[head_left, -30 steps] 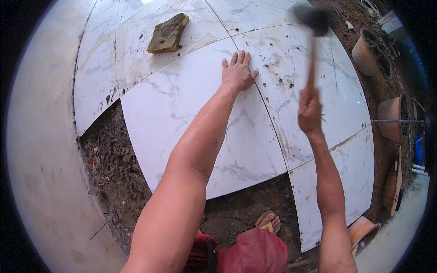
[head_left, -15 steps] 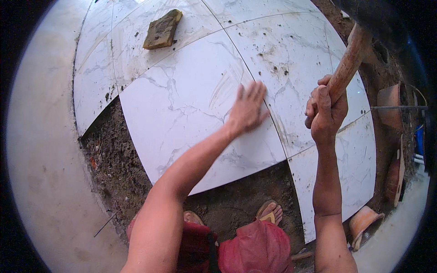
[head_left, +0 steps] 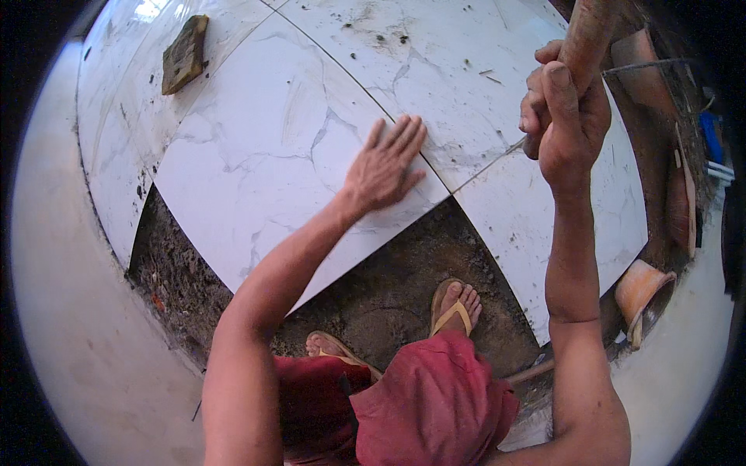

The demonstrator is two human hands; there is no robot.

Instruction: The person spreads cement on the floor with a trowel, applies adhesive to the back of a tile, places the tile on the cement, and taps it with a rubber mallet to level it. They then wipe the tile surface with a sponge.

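Note:
My left hand (head_left: pixel 385 167) lies flat, fingers stretched, on a large white marble-patterned tile (head_left: pixel 256 140), close to its right edge and near corner. Nothing is in that hand. Over the tiles to the right, my right hand (head_left: pixel 571 116) is wrapped round the wooden handle of a mallet (head_left: pixel 588 35), held up off the floor. The mallet's head lies beyond the top of the picture. A dirt-smeared yellowish block (head_left: pixel 185 56), perhaps a sponge, rests on the tiles at the far left.
Bare dark soil (head_left: pixel 388 268) shows along the tile's near and left edges, with my sandalled feet on it. An orange pot (head_left: pixel 641 295) lies at the right. Clay-coloured containers (head_left: pixel 645 74) stand farther back. Pale concrete (head_left: pixel 70 287) borders the left side.
My left hand has slid over the tile toward its near right corner. The mallet's dark head has gone out of view at the top right. The whole view has shifted.

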